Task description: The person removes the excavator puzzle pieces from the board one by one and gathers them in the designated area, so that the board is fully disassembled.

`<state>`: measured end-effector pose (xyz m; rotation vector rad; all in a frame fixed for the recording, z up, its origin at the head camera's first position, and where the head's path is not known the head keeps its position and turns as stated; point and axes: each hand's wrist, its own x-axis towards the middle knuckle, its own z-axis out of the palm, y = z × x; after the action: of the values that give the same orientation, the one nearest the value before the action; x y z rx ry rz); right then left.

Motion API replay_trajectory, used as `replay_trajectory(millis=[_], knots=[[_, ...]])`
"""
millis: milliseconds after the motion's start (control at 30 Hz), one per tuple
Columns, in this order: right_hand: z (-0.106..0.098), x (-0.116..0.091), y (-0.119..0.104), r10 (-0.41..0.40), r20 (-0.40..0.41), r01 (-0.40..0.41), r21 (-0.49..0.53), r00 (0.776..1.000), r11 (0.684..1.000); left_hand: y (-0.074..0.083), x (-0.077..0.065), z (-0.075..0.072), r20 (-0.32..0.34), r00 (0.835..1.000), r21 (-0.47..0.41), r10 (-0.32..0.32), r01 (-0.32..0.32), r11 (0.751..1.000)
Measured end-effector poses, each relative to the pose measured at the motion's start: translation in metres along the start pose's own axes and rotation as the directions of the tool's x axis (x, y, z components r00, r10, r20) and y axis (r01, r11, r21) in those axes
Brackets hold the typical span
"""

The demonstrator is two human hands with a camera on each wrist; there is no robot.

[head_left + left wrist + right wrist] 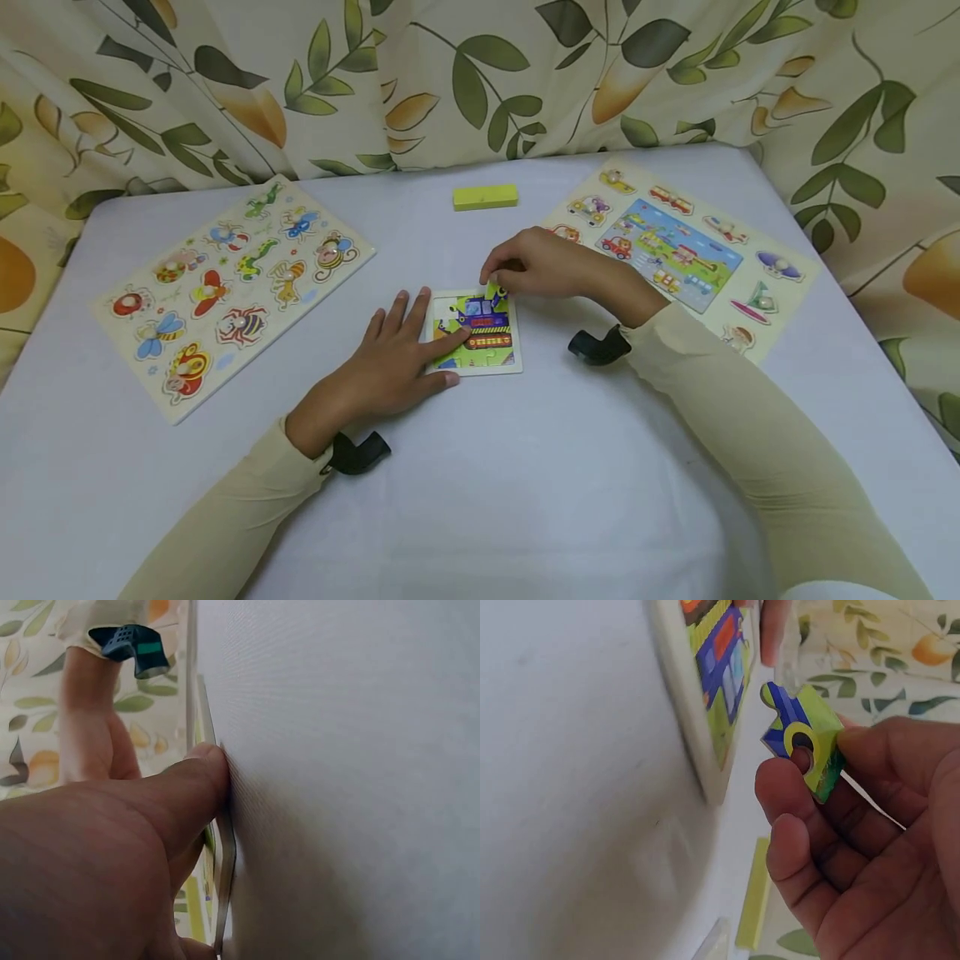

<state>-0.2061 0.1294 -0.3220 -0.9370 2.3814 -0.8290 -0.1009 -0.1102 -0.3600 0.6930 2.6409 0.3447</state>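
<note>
A small jigsaw puzzle point(491, 342) with a purple vehicle picture in a white frame lies mid-table. My right hand point(536, 265) pinches a green and blue puzzle piece point(802, 739) between thumb and fingers, just over the frame's upper right corner. In the right wrist view the piece is tilted and apart from the frame. My left hand point(393, 358) lies spread at the frame's left side, index finger reaching across the picture. Its thumb point(199, 780) is by the frame's near edge in the left wrist view.
At the left lies an insect peg board point(247, 287). A vehicle peg board point(757, 325) lies at the right, partly under my right arm. Behind the puzzle sits a yellow-green block point(485, 197). A leaf-patterned curtain point(480, 83) hangs along the table's far edge.
</note>
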Motion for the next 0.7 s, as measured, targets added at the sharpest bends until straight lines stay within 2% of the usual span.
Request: replay_trajectory(millis=[233,700], knots=[[-0.001,-0.01,0.007,0.043,0.013,-0.043,0.033,0.999,0.999,0.002,0.0,0.0,0.01,1.0,-0.004,-0.017,0.017,1.0],[0.001,-0.019,0.013,0.082,0.04,-0.082,-0.006,0.996,0.997,0.001,-0.006,0.002,-0.003,0.999,-0.035,-0.052,0.052,0.998]])
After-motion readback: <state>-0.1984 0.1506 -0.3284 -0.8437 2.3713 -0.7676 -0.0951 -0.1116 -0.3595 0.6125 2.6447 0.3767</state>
